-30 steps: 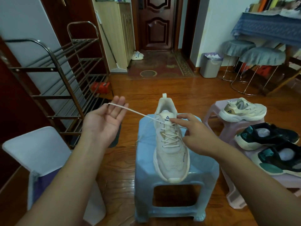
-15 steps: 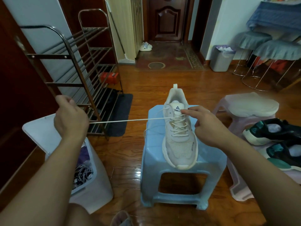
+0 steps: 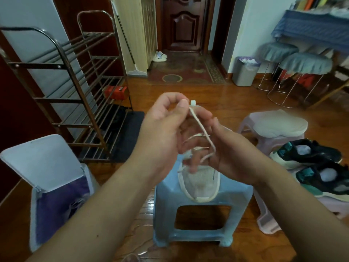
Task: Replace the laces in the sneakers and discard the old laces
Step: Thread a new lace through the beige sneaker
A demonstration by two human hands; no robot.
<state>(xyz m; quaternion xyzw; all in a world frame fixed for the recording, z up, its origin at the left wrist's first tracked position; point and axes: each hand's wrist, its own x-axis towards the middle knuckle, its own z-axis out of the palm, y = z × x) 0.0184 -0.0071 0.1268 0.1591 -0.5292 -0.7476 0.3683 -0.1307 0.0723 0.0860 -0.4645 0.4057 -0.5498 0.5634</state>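
Both hands meet above the cream mesh sneaker (image 3: 198, 184) on the light blue plastic stool (image 3: 204, 208); left hand (image 3: 162, 129) pinches the off-white lace (image 3: 200, 125), right hand (image 3: 222, 148) fingers curl round it. Glossy wooden floor (image 3: 236, 108); open white lidded bin (image 3: 47, 167) at 8 o'clock, metal shoe rack (image 3: 75, 87) at 10.

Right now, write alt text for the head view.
Two hands, left hand and right hand, hold a white lace looped between them above a white sneaker on a blue stool. An open bin stands to the left.
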